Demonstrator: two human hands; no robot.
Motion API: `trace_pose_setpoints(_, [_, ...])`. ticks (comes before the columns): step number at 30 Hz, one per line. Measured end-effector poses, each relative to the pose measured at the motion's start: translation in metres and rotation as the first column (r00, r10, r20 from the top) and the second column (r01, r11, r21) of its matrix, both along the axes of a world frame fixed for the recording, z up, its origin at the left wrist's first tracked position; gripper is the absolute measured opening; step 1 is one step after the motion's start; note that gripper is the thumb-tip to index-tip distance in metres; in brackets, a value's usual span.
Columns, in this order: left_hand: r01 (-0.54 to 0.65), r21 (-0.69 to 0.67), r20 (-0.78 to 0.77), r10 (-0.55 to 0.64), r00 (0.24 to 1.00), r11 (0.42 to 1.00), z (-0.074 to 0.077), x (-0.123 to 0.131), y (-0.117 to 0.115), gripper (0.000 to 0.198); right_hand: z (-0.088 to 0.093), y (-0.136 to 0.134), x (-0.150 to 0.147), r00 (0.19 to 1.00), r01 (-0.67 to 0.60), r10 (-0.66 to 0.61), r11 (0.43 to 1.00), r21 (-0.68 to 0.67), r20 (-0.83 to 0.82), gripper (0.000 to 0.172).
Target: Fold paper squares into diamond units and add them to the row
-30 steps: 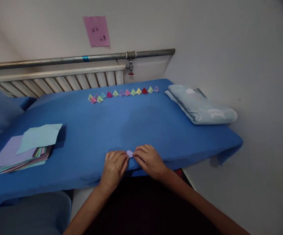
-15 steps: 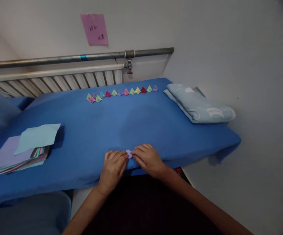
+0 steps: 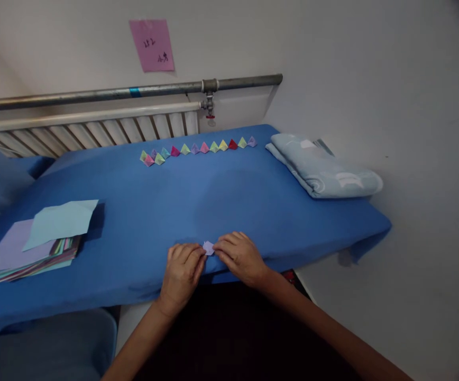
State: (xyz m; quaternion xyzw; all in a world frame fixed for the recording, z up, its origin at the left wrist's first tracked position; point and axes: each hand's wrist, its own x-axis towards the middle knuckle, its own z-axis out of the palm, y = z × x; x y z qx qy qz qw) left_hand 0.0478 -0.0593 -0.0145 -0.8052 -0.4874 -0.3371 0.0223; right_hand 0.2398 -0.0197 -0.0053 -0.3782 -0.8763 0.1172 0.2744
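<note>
A small folded piece of light purple paper [image 3: 208,248] is pinched between my two hands near the front edge of the blue-covered surface. My left hand [image 3: 182,270] grips its left side with thumb and fingertips. On the right side, the fingertips of my right hand [image 3: 240,256] are closed on the same paper. Its exact folds are too small to make out. Farther back stands a row of small folded paper pieces [image 3: 204,148] in several colours, pointed at the top.
A stack of coloured paper sheets [image 3: 11,248] lies at the left, a pale blue sheet [image 3: 61,225] on top. A folded light blue blanket [image 3: 328,172] rests at the back right. Behind the blue cloth [image 3: 142,196] are a radiator [image 3: 110,129] and a metal pipe [image 3: 166,91].
My left hand has shifted slightly left, and a little more of the purple paper shows between my fingers. My right hand stays nearly where it was.
</note>
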Motion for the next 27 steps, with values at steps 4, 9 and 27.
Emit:
trace_pose_setpoints(4, [-0.016, -0.011, 0.004, 0.016, 1.000, 1.000, 0.000, -0.001, 0.001, 0.013, 0.000, 0.001, -0.001, 1.000, 0.006, -0.006, 1.000, -0.010, -0.016, 0.016])
trace_pose_setpoints(9, [-0.087, -0.068, -0.017, 0.086, 0.996, 0.994, 0.004, 0.001, 0.001, 0.015, 0.004, 0.002, -0.006, 0.999, 0.045, -0.045, 0.998, -0.051, -0.006, 0.014])
trace_pose_setpoints(27, [-0.306, -0.359, -0.067, 0.303, 0.951, 0.882, 0.023, 0.018, 0.007, 0.019, 0.019, 0.006, -0.016, 0.991, 0.135, -0.131, 0.972, -0.194, 0.033, 0.016])
